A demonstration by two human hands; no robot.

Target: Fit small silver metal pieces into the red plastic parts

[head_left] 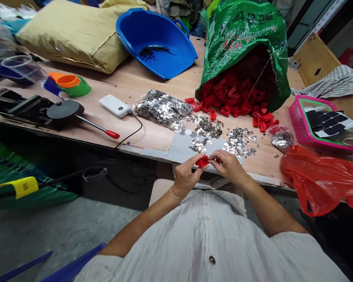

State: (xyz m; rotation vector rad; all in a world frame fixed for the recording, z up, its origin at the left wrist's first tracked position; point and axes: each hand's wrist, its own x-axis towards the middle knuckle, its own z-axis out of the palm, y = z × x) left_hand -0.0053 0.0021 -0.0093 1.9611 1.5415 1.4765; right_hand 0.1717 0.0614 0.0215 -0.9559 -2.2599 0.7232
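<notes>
My left hand (186,175) is closed round a small red plastic part (202,161), held just over the table's front edge. Close against its right side is my right hand (228,166), thumb and fingertips pinched together; what they hold is too small to make out. Beyond my hands lie loose piles of small shiny metal pieces (239,143), partly on a grey sheet (176,147). More red plastic parts (232,94) spill from the mouth of a green woven sack (244,27) at the back.
A clear bag of metal pieces (163,107) lies beside a white power bank (114,105) with a black cable. Left is a lever tool with a red-tipped handle (97,126). A blue basin (159,43) stands behind; a pink basket (300,121) and red plastic bag (323,176) are right.
</notes>
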